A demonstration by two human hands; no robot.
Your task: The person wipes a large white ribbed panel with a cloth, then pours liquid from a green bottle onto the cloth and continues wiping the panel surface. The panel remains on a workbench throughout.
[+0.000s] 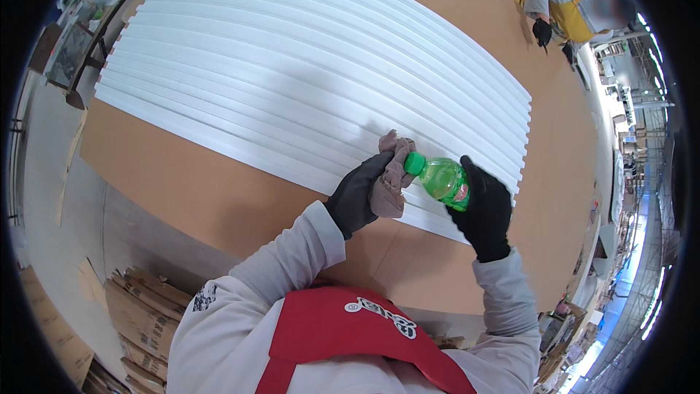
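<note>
My left hand (358,194), in a black glove, grips a crumpled mauve-brown rag (391,180). In my black-gloved right hand (484,210) is a green plastic bottle (440,175), tilted with its green cap (415,163) towards the rag. The cap is on, and it touches or nearly touches the cloth. Beneath both hands, long white slats (306,65) lie side by side in a wide block. They rest on a table covered with brown board (180,148).
Across the table at the upper right, a co-worker in a yellow apron (566,19) leans in with a black-gloved hand (542,32). Flattened cardboard boxes (142,317) stand at the lower left. A dark-edged rack (87,60) is at the upper left.
</note>
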